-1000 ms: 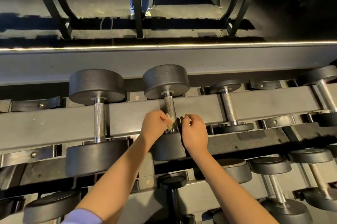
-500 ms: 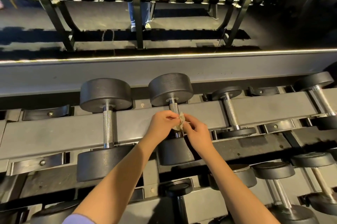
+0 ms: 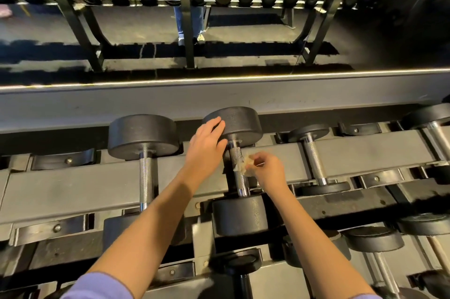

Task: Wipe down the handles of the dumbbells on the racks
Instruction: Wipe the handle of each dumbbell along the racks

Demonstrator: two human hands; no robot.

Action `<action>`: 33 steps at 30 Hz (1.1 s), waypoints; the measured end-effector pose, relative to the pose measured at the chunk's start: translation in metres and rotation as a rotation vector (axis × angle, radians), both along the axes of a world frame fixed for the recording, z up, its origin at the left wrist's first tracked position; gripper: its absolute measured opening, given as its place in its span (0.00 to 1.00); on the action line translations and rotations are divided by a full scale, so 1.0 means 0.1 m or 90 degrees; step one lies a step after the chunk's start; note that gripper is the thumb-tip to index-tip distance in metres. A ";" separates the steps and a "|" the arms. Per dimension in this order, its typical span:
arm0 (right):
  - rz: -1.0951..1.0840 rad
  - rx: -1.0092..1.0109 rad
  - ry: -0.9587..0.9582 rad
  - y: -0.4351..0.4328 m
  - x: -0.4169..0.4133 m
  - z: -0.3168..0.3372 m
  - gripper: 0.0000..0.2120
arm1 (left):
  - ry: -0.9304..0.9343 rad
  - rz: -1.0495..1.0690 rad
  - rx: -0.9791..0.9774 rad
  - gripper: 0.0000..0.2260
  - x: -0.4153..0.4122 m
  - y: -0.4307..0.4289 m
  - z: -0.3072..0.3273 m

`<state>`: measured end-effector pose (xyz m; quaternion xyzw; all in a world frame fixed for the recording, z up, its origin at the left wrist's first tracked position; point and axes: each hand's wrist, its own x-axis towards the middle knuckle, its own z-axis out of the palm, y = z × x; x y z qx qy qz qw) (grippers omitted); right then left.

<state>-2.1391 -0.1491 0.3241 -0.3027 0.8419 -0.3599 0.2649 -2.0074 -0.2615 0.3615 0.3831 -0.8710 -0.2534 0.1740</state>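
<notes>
The left hand (image 3: 207,145) has shifted to the middle dumbbell's far head (image 3: 239,125), fingers (image 3: 214,125) flat; the right hand (image 3: 266,168) pinches a small wipe (image 3: 239,166) against its racked handle (image 3: 242,183). The scrap may slip, missing the underside.

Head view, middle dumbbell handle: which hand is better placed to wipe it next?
Right. The right hand pinches the wipe right at the handle. The left hand lies flat on the far weight head and holds no cloth.
</notes>
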 end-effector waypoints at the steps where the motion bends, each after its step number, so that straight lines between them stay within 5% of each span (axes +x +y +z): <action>1: 0.018 0.020 0.003 -0.01 0.00 -0.02 0.11 | -0.016 -0.011 -0.008 0.23 0.01 -0.02 -0.03; 16: 0.013 -0.051 -0.005 -0.33 -0.03 -0.02 0.02 | 0.045 -0.005 -0.021 0.21 0.04 -0.06 -0.10; 24: 0.080 -0.005 0.034 -0.19 0.05 -0.01 0.13 | 0.055 0.005 0.006 0.21 0.03 -0.05 -0.11; 27: 0.037 -0.033 0.080 -0.26 0.11 -0.01 0.05 | 0.048 0.007 0.004 0.21 0.02 -0.04 -0.10; 33: -0.116 -0.091 -0.038 -0.50 0.10 0.01 0.07 | 0.017 0.008 0.003 0.22 0.02 -0.04 -0.07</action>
